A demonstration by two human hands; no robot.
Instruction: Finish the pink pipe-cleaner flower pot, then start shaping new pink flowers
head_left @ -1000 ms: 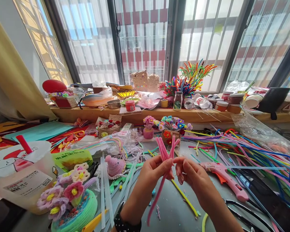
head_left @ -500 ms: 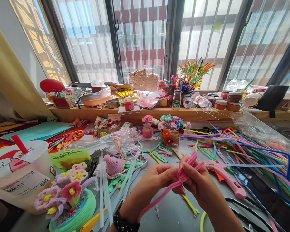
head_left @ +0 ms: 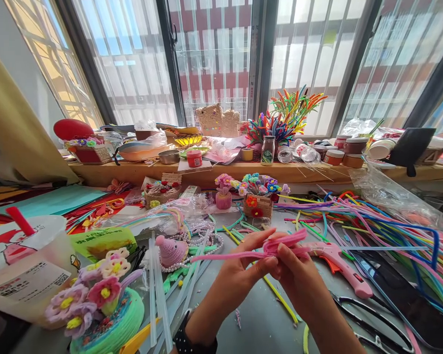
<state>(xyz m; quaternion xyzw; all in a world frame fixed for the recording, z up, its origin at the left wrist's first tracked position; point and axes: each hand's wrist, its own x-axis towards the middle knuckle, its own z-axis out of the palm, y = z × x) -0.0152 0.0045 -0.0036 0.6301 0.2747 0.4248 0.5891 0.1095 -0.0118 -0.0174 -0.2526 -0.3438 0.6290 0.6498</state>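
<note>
A folded bundle of pink pipe cleaners [head_left: 273, 247] is held between both hands over the grey table. My left hand [head_left: 243, 265] closes on its left side, thumb below and fingers behind. My right hand [head_left: 295, 265] pinches the right side, thumb pressed on the front. One long pink end sticks out leftward across my left hand, and looped ends point to the upper right. Just right of my hands lies a pink glue gun [head_left: 341, 268]. Black-handled scissors [head_left: 372, 319] are beside my right forearm. Parts of the fingers behind the bundle are hidden.
Clear glue sticks [head_left: 158, 290] and a green pot with fuzzy flowers [head_left: 107, 314] are at left, by a drink cup [head_left: 25, 275]. Loose pipe cleaners [head_left: 391, 236] spread across the right, near a phone [head_left: 402, 300]. A flower basket [head_left: 258, 206] stands behind my hands.
The bundle has been turned: its long pink end swung from hanging down-left to pointing level leftward. My left hand's fingers moved behind the bundle, with the thumb now below it.
</note>
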